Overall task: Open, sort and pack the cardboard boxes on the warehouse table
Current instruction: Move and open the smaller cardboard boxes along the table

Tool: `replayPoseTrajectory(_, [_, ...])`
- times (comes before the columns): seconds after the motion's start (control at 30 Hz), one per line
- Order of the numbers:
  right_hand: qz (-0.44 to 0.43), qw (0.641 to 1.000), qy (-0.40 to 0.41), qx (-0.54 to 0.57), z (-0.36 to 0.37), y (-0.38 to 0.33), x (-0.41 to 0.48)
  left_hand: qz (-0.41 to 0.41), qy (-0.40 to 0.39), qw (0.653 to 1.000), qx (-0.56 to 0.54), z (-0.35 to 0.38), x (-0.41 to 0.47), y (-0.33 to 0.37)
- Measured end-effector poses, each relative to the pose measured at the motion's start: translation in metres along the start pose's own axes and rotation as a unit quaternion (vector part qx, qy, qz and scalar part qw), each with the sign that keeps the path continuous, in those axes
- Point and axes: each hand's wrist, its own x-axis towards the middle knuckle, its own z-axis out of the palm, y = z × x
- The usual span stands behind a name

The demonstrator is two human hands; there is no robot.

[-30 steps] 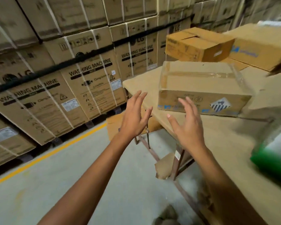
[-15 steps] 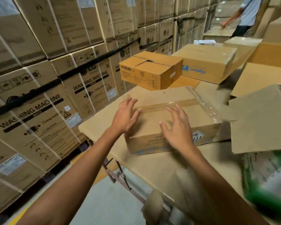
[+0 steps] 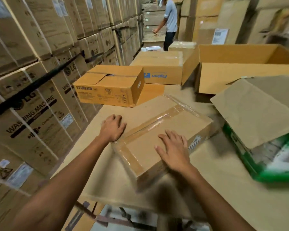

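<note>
A flat taped cardboard box (image 3: 170,124) lies on the table (image 3: 223,189) right in front of me, turned at an angle. My left hand (image 3: 113,128) holds its far left corner with fingers curled over the edge. My right hand (image 3: 173,151) lies flat on the box top, fingers spread. Behind it sits an orange Eveready box (image 3: 110,85) with its top flaps partly open, and a taped box with blue print (image 3: 158,69) stands farther back.
A large open carton (image 3: 240,64) stands at the back right. A green and white box (image 3: 264,147) with a raised brown flap sits at the right. Stacked washing-machine cartons (image 3: 32,80) wall the left side. A person (image 3: 169,22) works at the far end.
My hands went from the air in front of the table onto the taped box. I have come closer, and the box now lies turned at an angle near the table edge.
</note>
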Motion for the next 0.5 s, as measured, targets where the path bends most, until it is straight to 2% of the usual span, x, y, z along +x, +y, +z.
replayPoseTrajectory(0.23, [0.145, 0.988, 0.053, 0.007, 0.011, -0.019, -0.002, -0.002, -0.024, 1.000, -0.001, -0.002, 0.019, -0.003])
replayPoseTrajectory(0.37, [0.239, 0.966, 0.069, 0.070, 0.012, 0.005, 0.002, -0.038, -0.003, 0.999, -0.005, -0.001, -0.009, 0.001])
replayPoseTrajectory(0.43, [0.307, 0.932, 0.101, 0.161, 0.000, 0.022, 0.000, -0.045, -0.024, 0.999, -0.010, 0.000, -0.024, 0.001])
replayPoseTrajectory(0.5, [0.401, 0.862, 0.155, 0.266, -0.003, 0.035, -0.010, -0.031, -0.041, 0.998, -0.026, 0.003, -0.038, 0.003])
